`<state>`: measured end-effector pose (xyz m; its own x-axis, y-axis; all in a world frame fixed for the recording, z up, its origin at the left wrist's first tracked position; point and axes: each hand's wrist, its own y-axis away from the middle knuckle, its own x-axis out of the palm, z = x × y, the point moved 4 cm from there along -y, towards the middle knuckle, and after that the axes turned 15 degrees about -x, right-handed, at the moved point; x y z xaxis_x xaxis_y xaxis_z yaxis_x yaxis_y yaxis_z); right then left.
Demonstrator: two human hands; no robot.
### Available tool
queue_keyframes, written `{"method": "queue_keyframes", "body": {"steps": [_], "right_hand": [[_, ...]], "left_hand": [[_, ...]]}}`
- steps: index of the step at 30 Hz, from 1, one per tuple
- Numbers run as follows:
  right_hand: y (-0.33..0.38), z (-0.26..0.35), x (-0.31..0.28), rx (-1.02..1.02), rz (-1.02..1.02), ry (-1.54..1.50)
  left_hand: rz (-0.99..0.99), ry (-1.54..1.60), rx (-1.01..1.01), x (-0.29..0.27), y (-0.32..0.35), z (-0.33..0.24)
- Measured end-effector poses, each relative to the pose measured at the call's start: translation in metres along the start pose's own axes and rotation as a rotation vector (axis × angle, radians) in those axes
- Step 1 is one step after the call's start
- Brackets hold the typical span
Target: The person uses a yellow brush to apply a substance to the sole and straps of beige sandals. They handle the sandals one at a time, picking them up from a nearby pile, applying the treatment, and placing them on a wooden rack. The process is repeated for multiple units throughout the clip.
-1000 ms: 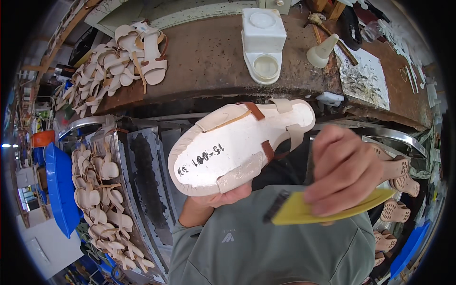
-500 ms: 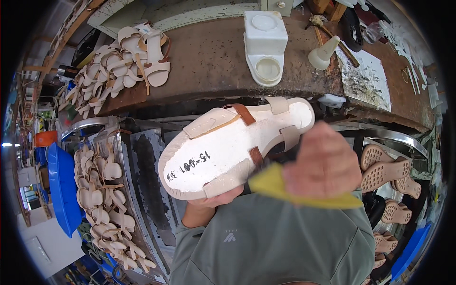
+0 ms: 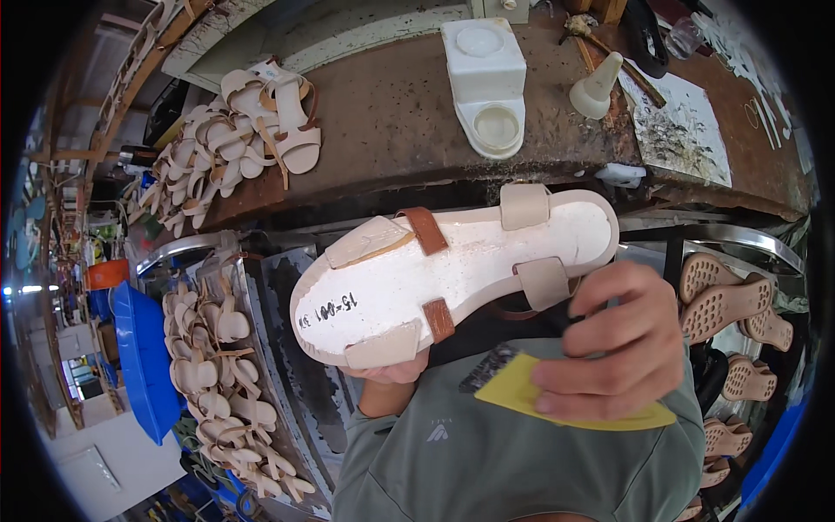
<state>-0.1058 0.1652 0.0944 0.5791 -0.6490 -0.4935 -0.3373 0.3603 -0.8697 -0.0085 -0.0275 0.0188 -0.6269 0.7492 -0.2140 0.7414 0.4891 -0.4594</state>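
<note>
A sandal upper (image 3: pixel 487 278) with beige and brown straps folded over its white underside is held bottom up in front of my chest. My left hand (image 3: pixel 391 370) grips it from beneath near the wide toe end, most of its fingers hidden. Dark handwritten marks show on the white sole surface by the toe. In my right hand (image 3: pixel 622 344) is a flat yellow brush (image 3: pixel 513 391) with a dark, stiff-looking tip, pinched between the fingers. That hand is beside the heel end, and the brush tip stands apart from the upper, below the near brown strap.
On the brown bench beyond are a white glue pot (image 3: pixel 487 74), a cone-shaped nozzle (image 3: pixel 597 87), a stained paper sheet (image 3: pixel 674 126) and a pile of beige sandal uppers (image 3: pixel 217 143). More uppers (image 3: pixel 226 383) hang at left by a blue tray (image 3: pixel 148 361); tan perforated soles (image 3: pixel 731 304) stand right.
My right hand has drawn back from the upper, toward my body and right, with the brush. The upper has shifted a little, its heel end moving right.
</note>
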Motion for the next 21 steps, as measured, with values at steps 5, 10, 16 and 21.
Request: {"method": "queue_keyframes", "body": {"steps": [5,10,16,21], "right_hand": [[0.003,-0.015,-0.002,0.100,0.056,0.175],[-0.003,-0.019,-0.001,0.104,-0.098,0.201],[-0.009,-0.022,0.002,0.044,-0.200,0.184],[-0.023,-0.015,0.028,-0.009,0.035,0.130]], "left_hand": [[-0.027,0.006,-0.027,-0.003,0.001,0.001],[-0.052,0.000,-0.037,-0.005,0.002,-0.002],[0.020,-0.016,-0.058,-0.007,0.001,-0.013],[0.037,-0.059,0.015,-0.008,-0.006,-0.020]]}}
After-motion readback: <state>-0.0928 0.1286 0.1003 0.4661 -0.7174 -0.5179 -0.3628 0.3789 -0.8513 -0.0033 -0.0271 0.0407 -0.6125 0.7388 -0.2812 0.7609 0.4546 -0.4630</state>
